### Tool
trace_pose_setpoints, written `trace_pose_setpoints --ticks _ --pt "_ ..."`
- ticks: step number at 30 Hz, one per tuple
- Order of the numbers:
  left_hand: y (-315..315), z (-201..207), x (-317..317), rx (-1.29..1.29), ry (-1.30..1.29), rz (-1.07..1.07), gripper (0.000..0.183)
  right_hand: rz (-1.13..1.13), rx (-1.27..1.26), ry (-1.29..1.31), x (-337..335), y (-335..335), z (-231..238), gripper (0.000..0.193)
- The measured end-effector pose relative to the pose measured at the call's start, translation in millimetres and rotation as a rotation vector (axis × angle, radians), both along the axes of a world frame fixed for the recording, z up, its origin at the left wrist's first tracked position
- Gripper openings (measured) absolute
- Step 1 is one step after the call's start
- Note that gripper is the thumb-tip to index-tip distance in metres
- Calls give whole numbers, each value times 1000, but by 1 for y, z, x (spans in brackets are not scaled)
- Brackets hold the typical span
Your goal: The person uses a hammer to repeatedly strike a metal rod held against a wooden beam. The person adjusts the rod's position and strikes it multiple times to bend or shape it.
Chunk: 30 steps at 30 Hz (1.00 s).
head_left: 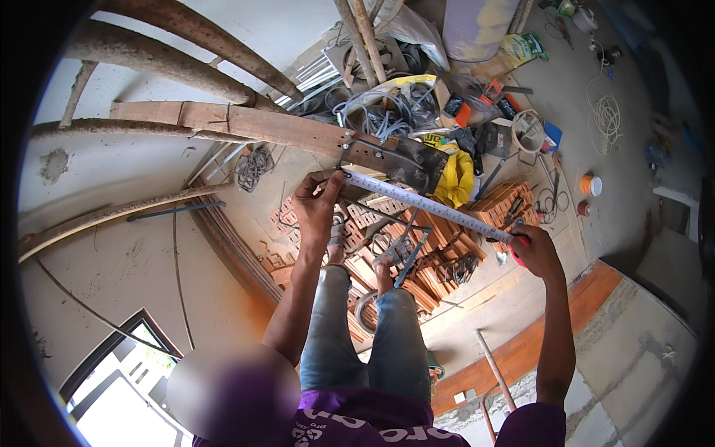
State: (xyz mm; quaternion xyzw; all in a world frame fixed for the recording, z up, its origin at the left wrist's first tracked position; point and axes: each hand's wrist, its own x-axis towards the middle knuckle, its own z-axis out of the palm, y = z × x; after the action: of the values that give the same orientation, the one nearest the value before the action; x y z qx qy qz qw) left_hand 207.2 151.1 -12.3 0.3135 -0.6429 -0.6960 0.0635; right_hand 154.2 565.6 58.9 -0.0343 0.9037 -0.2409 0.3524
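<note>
A white tape measure blade [428,203] stretches out between my hands, slanting down to the right. My left hand [316,203] pinches its end between thumb and fingers, close to the near edge of a wooden plank [275,132]. The red case of the tape measure [519,252] sits in my right hand [538,253], whose fingers wrap round it and hide most of it. On the plank's right end lies a dark flat piece [421,165], with thin metal rods [344,149] beside it.
Rusty scaffold poles [171,63] cross the upper left. My feet [386,267] are above stacked reddish timber [439,276]. Beyond lie coiled clear hoses [380,112], a yellow bag [456,179], a bucket [527,132] and a white cable coil [605,123].
</note>
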Motion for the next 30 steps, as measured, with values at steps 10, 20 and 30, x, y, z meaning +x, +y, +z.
trace_pose_setpoints --ticks 10,20,30 --pt "-5 -14 -4 370 45 48 15 -1 -17 36 2 -3 0 20" --pt "-19 6 -4 62 113 -304 43 13 2 38 3 -1 -12 20" --pt "-38 32 -24 -781 186 -646 36 -13 -42 47 3 -1 -12 20"
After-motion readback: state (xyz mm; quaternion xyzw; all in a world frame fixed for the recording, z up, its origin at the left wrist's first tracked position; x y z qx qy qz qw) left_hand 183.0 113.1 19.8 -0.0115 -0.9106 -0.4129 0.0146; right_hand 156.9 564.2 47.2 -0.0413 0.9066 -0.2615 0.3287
